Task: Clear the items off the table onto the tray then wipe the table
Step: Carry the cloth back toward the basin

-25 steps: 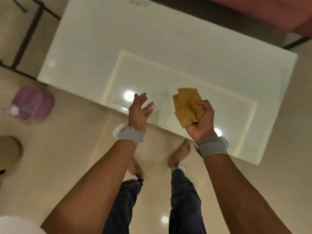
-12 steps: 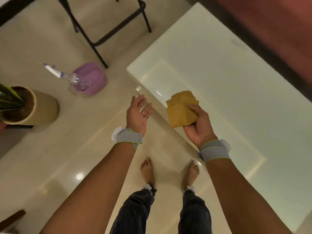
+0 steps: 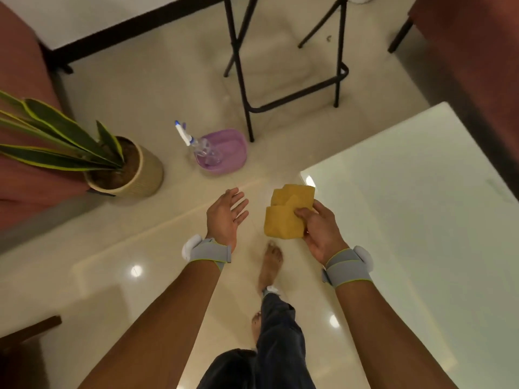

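Note:
My right hand [image 3: 320,230] grips a folded yellow cloth [image 3: 286,214], held in the air just left of the near corner of the pale glass table [image 3: 407,192]. My left hand [image 3: 224,217] is beside it, palm up, fingers spread and holding nothing, above the floor. A purple basin [image 3: 224,151] sits on the floor ahead, with a clear spray bottle [image 3: 196,143] standing in it. The table's visible top carries nothing.
A potted plant [image 3: 118,167] stands on the floor at the left. Black metal stool legs [image 3: 244,80] rise just behind the basin. A reddish sofa edge [image 3: 483,66] runs along the far right. My bare feet [image 3: 269,262] are on the glossy tiles.
The view has swung left, away from the table and toward the floor with the basin and plant. Both hands kept their pose, the right still holding the cloth.

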Motion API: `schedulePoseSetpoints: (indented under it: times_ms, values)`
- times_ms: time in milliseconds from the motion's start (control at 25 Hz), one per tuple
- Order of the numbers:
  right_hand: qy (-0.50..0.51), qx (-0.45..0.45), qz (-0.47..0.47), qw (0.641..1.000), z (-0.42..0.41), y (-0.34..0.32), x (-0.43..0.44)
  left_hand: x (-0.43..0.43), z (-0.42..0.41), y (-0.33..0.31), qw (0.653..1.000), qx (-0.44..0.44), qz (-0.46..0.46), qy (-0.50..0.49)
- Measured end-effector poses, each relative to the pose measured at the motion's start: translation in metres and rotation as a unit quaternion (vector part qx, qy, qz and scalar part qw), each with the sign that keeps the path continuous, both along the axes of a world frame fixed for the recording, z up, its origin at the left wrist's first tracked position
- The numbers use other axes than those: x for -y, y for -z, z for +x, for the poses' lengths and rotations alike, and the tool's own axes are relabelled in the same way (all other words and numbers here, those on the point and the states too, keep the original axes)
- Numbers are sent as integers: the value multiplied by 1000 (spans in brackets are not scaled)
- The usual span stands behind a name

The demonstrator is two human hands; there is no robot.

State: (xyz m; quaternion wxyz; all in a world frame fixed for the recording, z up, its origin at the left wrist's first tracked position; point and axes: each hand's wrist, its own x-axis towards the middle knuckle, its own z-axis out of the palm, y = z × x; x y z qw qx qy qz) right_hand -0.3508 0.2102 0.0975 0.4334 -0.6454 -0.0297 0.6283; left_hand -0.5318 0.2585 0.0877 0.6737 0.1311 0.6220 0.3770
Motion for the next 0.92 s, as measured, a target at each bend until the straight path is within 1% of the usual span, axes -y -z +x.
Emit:
schedulePoseSetpoints:
  times_ms: [120,240,400,520,600,720,760,920]
  values:
    - [-42,25,-12,999,-19,10,-56,-37,-15,7,999,-18,-19,-22]
    - [-92,57,-19,994,-46,35,-123,-91,-37,28,997,-17,-22,-74]
    - [-149,122,-14,981,-77,63,-186,-139,-66,45,993,-23,-44,-103]
    - [-184,146,-6,972,-107,73,-232,-181,-95,53,991,-35,-64,-109]
    - [-219,158,-10,963,-122,92,-264,-207,-113,68,991,-64,-70,-93]
    - [-257,209,-35,943,-126,129,-296,-232,-122,85,992,-107,-66,-29]
    - [-270,222,-44,936,-131,151,-309,-244,-126,99,991,-119,-67,-14]
    - [-329,257,-55,907,-148,246,-375,-277,-134,198,980,-179,-73,45]
